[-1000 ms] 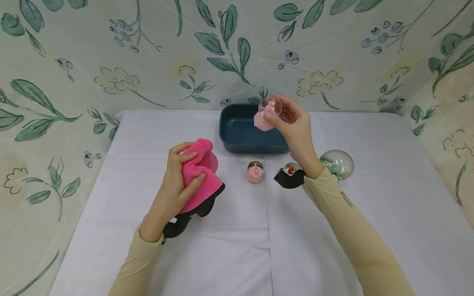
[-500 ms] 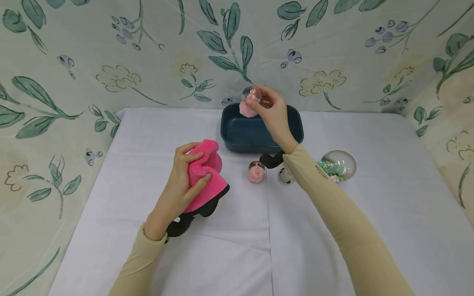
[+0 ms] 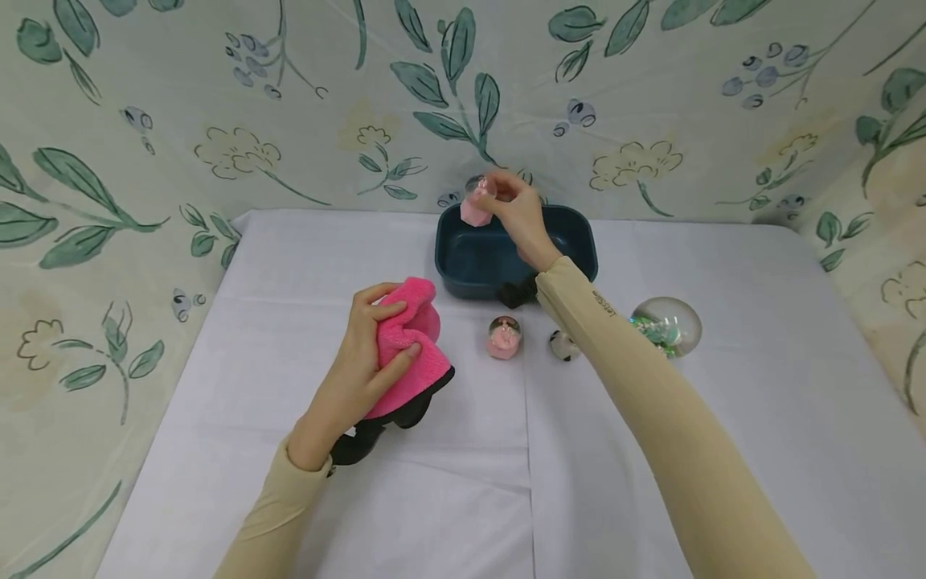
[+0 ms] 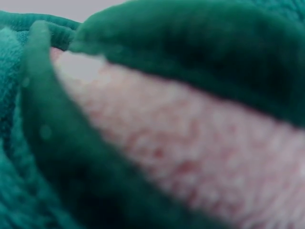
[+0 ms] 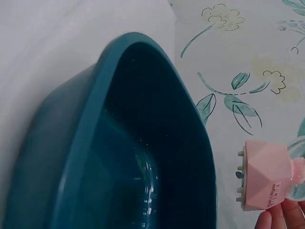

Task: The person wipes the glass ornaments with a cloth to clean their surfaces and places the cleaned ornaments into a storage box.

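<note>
In the head view my left hand grips a bunched pink plush cloth with a black edge. Its folds fill the left wrist view, blurred at close range. My right hand pinches a small snow globe with a faceted pink base and a clear dome, up over the back left part of a dark blue basin. Seen from the right wrist, the globe's base is tipped sideways, small pegs on its underside, to the right of the basin's rim.
Before the basin stands another small pink snow globe. A small black-and-white object is partly hidden by the right sleeve. Further right lies a large glass globe with green glitter. A floral curtain hangs behind the white-covered table.
My right hand has carried the small snow globe leftward over the basin, bringing more of the basin's right side into view. The left hand still grips the cloth, slightly further right in view.
</note>
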`<state>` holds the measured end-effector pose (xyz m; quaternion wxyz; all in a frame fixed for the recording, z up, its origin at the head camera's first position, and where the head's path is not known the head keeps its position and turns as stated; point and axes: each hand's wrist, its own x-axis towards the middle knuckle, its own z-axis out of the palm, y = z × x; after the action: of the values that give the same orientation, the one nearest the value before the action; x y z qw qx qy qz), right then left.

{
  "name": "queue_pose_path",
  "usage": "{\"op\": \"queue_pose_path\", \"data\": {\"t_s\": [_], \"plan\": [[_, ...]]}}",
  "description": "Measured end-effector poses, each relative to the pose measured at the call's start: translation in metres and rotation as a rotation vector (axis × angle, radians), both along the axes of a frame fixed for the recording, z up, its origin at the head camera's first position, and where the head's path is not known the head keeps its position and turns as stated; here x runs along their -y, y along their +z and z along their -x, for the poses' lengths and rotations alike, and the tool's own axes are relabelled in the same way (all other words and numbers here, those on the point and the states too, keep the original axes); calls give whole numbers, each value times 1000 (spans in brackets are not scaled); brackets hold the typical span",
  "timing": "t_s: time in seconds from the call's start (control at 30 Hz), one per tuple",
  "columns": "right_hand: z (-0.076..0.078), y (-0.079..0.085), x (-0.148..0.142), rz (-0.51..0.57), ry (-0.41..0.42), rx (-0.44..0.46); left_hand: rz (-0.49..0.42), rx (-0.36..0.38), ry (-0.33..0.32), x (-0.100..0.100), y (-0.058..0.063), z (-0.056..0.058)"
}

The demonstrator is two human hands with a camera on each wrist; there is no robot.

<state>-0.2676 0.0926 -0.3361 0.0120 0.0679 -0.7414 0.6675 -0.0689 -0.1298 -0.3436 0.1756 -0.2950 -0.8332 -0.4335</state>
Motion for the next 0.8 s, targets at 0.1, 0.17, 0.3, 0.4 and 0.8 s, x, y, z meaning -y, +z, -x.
{"op": "queue_pose_path", "data": {"t_s": [0.1,0.17,0.3,0.4,0.8], "plan": [[6,-1,2,-33,-1,61,6,2,3,-1,0,0],[9,-2,4,-70,-13,109,8,4,1,-1,0,0],[16,-6,9,-122,-30,175,9,16,-6,-1,-1,0],[20,-11,13,-147,-41,195,13,24,-5,-1,-2,0],[18,-25,26,-197,-60,221,22,49,9,1,-2,-2]]}}
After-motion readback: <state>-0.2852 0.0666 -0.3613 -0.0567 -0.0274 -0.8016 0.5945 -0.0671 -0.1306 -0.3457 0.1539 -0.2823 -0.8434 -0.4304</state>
